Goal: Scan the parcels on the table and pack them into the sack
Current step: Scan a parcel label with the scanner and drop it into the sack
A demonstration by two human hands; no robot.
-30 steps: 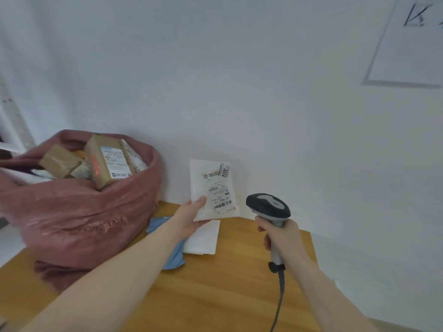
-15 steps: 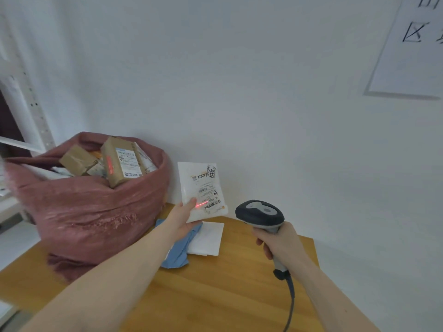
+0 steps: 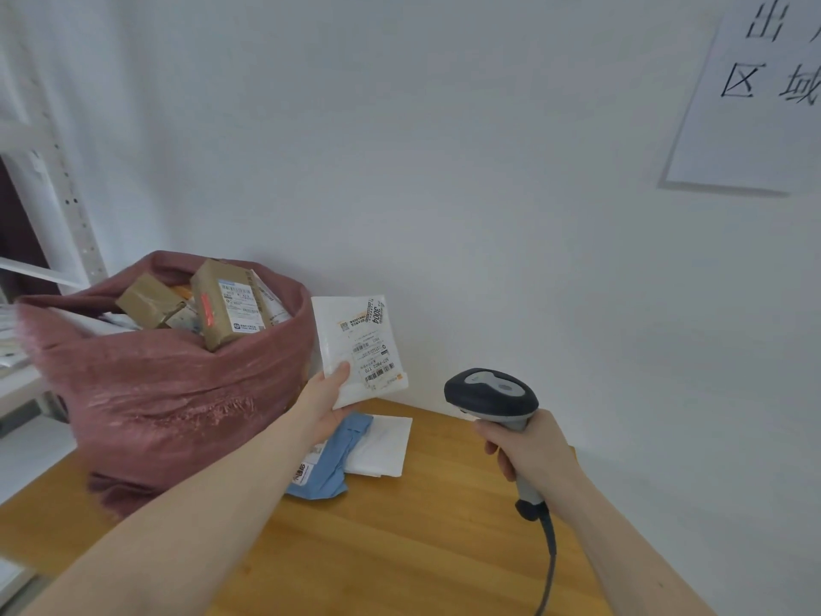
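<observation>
White wall backs the wooden table (image 3: 400,549). Left hand (image 3: 324,402) pinches a flat white labelled parcel (image 3: 355,344) upright, label facing the grey handheld scanner (image 3: 491,395) gripped by the right hand (image 3: 528,451), beside the full pink woven sack (image 3: 169,393) at the table's left edge.
</observation>
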